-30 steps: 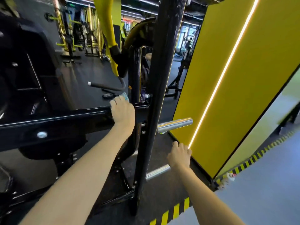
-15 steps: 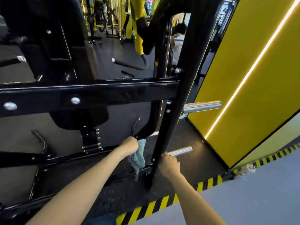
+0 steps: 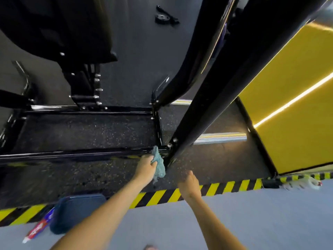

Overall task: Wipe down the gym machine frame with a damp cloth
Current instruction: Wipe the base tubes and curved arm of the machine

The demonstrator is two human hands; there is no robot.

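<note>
The black gym machine frame (image 3: 75,154) fills the upper view, with a low base rail along the floor and a slanted upright post (image 3: 212,105). My left hand (image 3: 145,167) grips a teal cloth (image 3: 158,166) that hangs against the corner where the base rail meets the post. My right hand (image 3: 189,183) hovers just right of the cloth near the foot of the post, its fingers loosely curled and holding nothing. Motion blur softens the fingers.
Chrome weight pegs (image 3: 219,138) stick out right of the post. A yellow wall panel (image 3: 292,109) stands close on the right. Yellow-black hazard tape (image 3: 158,197) edges the dark rubber mat. A blue pouch (image 3: 72,212) and a red-white tube (image 3: 37,230) lie on the grey floor.
My view has tilted down toward the floor. My left hand dropped with the cloth from the upper crossbar to the base rail corner. My right hand came off the lower chrome peg.
</note>
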